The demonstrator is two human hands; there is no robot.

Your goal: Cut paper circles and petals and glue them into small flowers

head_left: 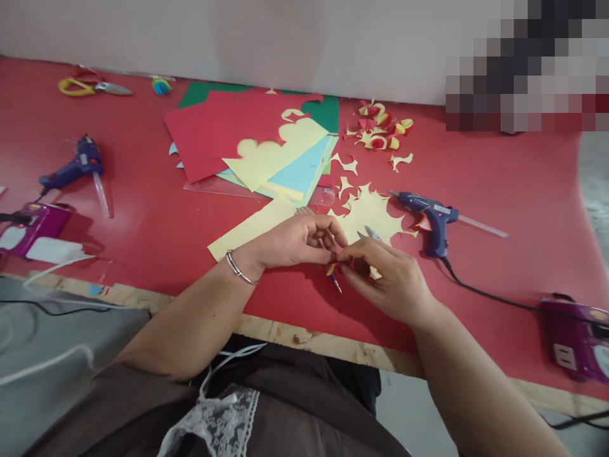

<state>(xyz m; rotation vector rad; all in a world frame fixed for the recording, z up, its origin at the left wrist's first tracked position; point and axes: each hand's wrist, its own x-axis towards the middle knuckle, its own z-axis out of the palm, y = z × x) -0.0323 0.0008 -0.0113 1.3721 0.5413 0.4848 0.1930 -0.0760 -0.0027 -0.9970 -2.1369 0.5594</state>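
Note:
Over the front middle of the red table, the fingertips of my left hand point(311, 240) and my right hand point(387, 276) meet in a pinch. Between them shows a small red paper piece point(336, 255), mostly hidden by the fingers. Just below lies a thin blue stick with a pointed tip point(337, 284), partly covered. Grey scissor blades point(372, 233) show behind my right hand, over a yellow paper sheet with scalloped cut edges point(368, 209). A yellow paper strip point(252, 228) lies beyond my left wrist.
Stacked coloured paper point(204, 130) lies at the back, beside curled red and yellow paper pieces point(378, 127). Glue guns stand right point(435, 219) and left point(80, 158), near purple power strips point(575, 336) point(40, 225). Yellow-handled scissors point(78, 87) lie far left. A blurred-out area covers the upper right.

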